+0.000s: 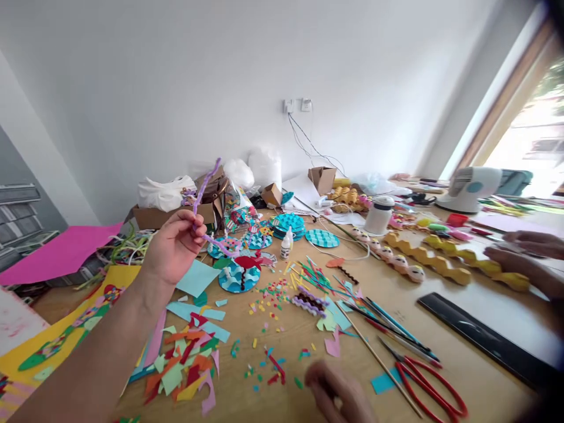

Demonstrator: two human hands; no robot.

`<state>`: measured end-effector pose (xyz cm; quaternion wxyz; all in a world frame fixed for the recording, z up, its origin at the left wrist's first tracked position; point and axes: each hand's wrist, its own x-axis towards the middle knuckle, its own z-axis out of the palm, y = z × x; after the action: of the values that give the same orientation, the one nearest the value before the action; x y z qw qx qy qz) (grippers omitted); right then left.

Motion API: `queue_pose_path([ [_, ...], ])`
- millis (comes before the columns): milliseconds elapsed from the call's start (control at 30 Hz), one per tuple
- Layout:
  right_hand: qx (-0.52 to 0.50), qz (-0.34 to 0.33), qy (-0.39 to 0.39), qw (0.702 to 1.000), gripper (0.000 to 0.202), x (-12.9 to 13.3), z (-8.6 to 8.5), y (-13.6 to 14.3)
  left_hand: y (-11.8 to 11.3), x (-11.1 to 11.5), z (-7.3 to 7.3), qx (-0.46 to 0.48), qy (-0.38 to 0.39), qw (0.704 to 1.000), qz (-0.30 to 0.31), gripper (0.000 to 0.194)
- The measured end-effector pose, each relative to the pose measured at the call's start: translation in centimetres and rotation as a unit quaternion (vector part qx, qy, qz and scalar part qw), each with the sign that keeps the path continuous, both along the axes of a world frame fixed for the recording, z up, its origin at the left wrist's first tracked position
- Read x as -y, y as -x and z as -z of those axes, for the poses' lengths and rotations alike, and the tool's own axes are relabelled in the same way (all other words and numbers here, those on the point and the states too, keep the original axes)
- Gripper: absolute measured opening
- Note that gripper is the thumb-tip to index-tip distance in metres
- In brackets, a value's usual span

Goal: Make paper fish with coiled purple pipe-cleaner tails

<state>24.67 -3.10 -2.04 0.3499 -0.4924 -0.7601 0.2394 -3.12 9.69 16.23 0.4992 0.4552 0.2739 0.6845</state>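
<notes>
My left hand [174, 247] is raised over the left part of the table, its fingertips pinched on a bent purple pipe cleaner [202, 191]. One end sticks up and the other slants down to the right. Behind its lower end sits a blue paper disc [235, 281] with wavy strips, red paper and a dark twisted stem. My right hand [332, 390] is low at the front edge, fingers curled and blurred, so its grip is unclear. It is nearest to paper scraps and a blue paper piece [383, 382]. A small bundle of purple and dark pipe cleaners [309, 301] lies beyond it.
Red-handled scissors [429, 382], a thin wooden stick [374, 355] and a black ruler-like bar [476, 335] lie on the right. A glue bottle [285, 247] stands mid-table. Egg-carton strips [427, 258] run towards another person's hands [524, 255]. Coloured scraps [185, 358] cover the left front.
</notes>
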Motion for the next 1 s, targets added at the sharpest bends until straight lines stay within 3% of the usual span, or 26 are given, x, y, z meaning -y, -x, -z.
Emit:
queue_pose_path([
  [100,-0.038,0.030,-0.152,0.987,0.016,-1.0,-4.6,-0.3,-2.2,3.0,1.0,0.036,-0.009,0.998,0.057,0.011],
  [200,-0.026,-0.034,-0.254,0.966,0.024,-2.1,-9.0,0.4,-3.5,4.6,2.2,0.035,-0.033,0.997,0.068,0.010],
  [300,0.016,-0.111,-0.305,0.946,0.034,-3.7,-10.7,1.8,-4.3,5.4,3.4,0.026,-0.049,0.996,0.069,0.010],
  [467,0.063,-0.131,-0.314,0.938,0.020,-7.0,-9.3,3.7,-5.2,5.9,5.1,0.022,-0.049,0.997,0.050,0.014],
  [633,0.028,-0.191,-0.280,0.940,0.012,-9.0,-8.0,3.9,-5.6,5.5,6.1,0.057,-0.030,0.998,0.023,0.016],
  [833,-0.118,-0.175,-0.110,0.971,0.013,-9.7,-5.9,3.8,-5.5,4.2,6.9,0.044,0.002,0.999,-0.031,0.005],
  [1000,-0.166,-0.157,0.012,0.974,0.017,-9.8,-4.5,3.9,-6.0,4.9,7.1,-0.023,-0.071,0.994,-0.076,0.005],
])
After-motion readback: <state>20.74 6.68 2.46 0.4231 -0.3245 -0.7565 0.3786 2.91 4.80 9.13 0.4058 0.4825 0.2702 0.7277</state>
